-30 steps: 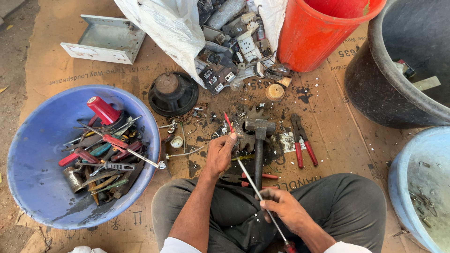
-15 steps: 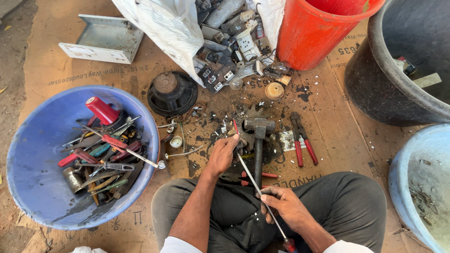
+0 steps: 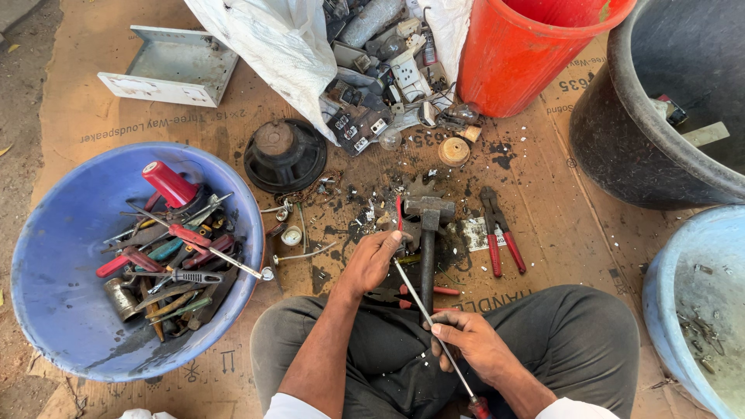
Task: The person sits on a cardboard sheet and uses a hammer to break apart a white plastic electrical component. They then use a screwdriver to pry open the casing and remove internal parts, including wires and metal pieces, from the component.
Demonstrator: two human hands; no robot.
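My left hand (image 3: 374,258) pinches a small dark part with red wire against the cardboard, just left of a hammer head. My right hand (image 3: 468,344) grips the long metal shaft of a red-handled screwdriver (image 3: 429,321), whose tip reaches up to the part under my left fingers. A black hammer (image 3: 427,233) lies between my hands, handle pointing toward my lap. Small broken bits are scattered around the part.
A blue tub (image 3: 62,326) of screwdrivers and tools sits at left. Red-handled pliers (image 3: 499,241) lie right of the hammer. A black speaker (image 3: 284,154), a white sack (image 3: 287,46) of scrap electronics, a red bucket (image 3: 528,54), a dark tub (image 3: 644,140) and a pale blue basin (image 3: 683,310) surround the cardboard.
My hands stay nearly in place; the left fingers shift slightly on the small part and the screwdriver shaft barely moves.
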